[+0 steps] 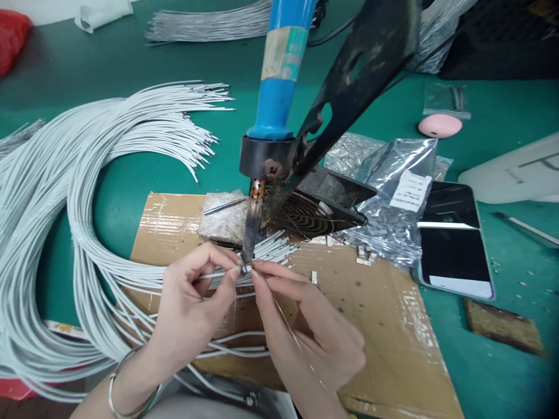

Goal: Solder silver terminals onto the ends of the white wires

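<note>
My left hand (pixel 192 308) is closed in a pinch on the end of a white cable, beside a small metal piece (pixel 247 269). Just above the fingertips is the tip of a blue-handled soldering iron (pixel 286 58), which points downward in a black metal stand (pixel 345 75). From the right, my right hand (pixel 310 326) meets it, thumb and finger pinched on a thin solder wire (pixel 290 326) that trails back across the palm. Both hands' fingertips nearly touch at the iron's tip. Exact contact there is too small to tell.
A large bundle of white cables (pixel 78 174) curves over the left side. Beneath the hands lies a cardboard sheet (pixel 384 337). Plastic bags of metal parts (pixel 388 198), a phone (pixel 454 244), a pink object (pixel 440 125) and a brown sponge-like block (pixel 502 326) are at right.
</note>
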A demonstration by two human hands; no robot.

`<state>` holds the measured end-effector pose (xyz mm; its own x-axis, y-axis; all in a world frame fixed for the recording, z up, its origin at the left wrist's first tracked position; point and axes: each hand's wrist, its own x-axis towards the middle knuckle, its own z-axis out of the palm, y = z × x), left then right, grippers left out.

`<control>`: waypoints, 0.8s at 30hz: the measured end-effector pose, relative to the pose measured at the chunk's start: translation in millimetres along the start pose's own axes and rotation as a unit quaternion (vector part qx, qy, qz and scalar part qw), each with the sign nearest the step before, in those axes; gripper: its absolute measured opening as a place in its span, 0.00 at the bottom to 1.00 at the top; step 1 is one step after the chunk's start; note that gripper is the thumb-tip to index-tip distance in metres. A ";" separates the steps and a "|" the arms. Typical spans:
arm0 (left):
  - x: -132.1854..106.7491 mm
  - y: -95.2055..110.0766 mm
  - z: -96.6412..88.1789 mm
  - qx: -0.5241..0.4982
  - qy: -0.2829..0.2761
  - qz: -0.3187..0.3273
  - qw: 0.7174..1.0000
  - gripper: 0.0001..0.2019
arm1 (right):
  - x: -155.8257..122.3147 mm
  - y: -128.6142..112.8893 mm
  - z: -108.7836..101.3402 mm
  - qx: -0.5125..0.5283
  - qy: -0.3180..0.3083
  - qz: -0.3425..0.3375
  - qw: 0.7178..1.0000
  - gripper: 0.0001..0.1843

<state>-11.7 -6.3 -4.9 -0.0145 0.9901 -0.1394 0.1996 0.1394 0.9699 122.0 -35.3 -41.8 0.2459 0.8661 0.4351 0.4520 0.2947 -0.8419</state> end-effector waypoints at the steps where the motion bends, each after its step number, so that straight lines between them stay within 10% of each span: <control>1: -1.1 -2.0 0.1 -0.001 0.000 -0.002 1.000 0.07 | -1.0 0.5 0.3 0.009 -0.004 0.003 1.000 0.10; 6: -8.3 -10.0 0.6 -0.012 -0.003 -0.033 0.999 0.07 | -5.6 6.5 -10.5 0.022 0.089 0.148 0.985 0.01; 11: -16.4 -8.3 1.4 -0.030 0.000 -0.089 0.996 0.08 | -8.5 14.1 -31.2 0.125 0.016 0.239 0.963 0.30; 16: -27.5 -12.8 -1.0 -0.055 -0.054 -0.086 0.993 0.07 | -13.9 9.8 -25.6 0.055 -0.129 0.177 0.974 0.20; 24: -42.6 -20.2 -7.3 -0.065 -0.111 -0.121 0.984 0.05 | -16.3 5.1 -20.3 0.067 -0.094 0.115 0.987 0.15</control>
<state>-22.2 -51.2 -17.1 0.1714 0.9024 -0.3954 0.0901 0.3853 0.9184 137.6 -56.1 -46.7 0.1585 0.9723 0.1719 0.2826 0.1221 -0.9514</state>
